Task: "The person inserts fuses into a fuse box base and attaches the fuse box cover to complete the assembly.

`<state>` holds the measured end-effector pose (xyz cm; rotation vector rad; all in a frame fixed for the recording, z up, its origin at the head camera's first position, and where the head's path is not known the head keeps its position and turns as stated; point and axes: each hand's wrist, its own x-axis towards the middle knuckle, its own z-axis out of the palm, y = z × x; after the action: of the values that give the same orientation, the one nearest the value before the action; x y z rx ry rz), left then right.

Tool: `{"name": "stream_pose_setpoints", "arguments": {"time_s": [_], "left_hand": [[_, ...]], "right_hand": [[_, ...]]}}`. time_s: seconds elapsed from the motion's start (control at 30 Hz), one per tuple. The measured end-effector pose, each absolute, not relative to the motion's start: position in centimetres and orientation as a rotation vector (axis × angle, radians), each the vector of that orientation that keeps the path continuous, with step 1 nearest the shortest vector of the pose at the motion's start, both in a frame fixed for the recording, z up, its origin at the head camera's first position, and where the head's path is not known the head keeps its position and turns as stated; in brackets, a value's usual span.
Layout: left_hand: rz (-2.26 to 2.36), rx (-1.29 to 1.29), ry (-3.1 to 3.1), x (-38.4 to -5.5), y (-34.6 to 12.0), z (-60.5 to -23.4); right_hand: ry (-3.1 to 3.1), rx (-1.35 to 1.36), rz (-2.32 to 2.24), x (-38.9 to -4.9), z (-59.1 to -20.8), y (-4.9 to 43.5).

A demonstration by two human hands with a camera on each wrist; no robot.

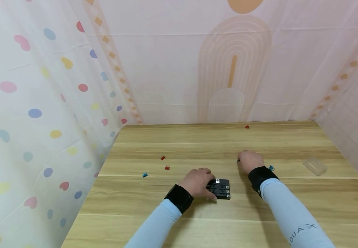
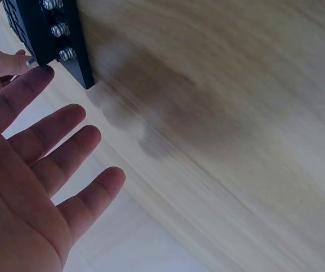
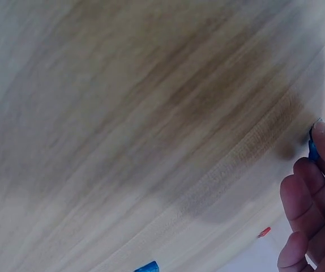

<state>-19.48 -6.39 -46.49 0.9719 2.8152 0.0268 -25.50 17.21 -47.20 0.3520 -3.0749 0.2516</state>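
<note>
A black fuse block (image 1: 221,188) with silver screw terminals lies on the wooden table in the head view. My left hand (image 1: 197,182) holds its left side between thumb and index finger. In the left wrist view the index fingertip touches the block's edge (image 2: 82,62), while the other fingers (image 2: 72,156) are spread apart from it. My right hand (image 1: 250,161) is off to the block's right, low over the table. Between its thumb and index finger it pinches a small blue blade fuse (image 3: 313,151), partly hidden by the fingertips.
Another blue fuse (image 1: 271,168) lies beside the right wrist. To the left are two red fuses (image 1: 167,167) and a blue fuse (image 1: 144,174). One red fuse (image 1: 247,127) is near the back edge. A clear plastic box (image 1: 315,166) sits at the right. Patterned curtains (image 1: 166,69) border the table.
</note>
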Motion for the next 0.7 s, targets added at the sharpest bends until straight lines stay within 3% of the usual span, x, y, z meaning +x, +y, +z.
{"name": "stream_pose_setpoints", "arguments": {"time_s": [0.7], "left_hand": [[-0.011, 0.977, 2.832, -19.22, -6.15, -47.1]], "right_hand": [[-3.118, 0.338, 0.327, -25.47, -46.85, 16.83]]}}
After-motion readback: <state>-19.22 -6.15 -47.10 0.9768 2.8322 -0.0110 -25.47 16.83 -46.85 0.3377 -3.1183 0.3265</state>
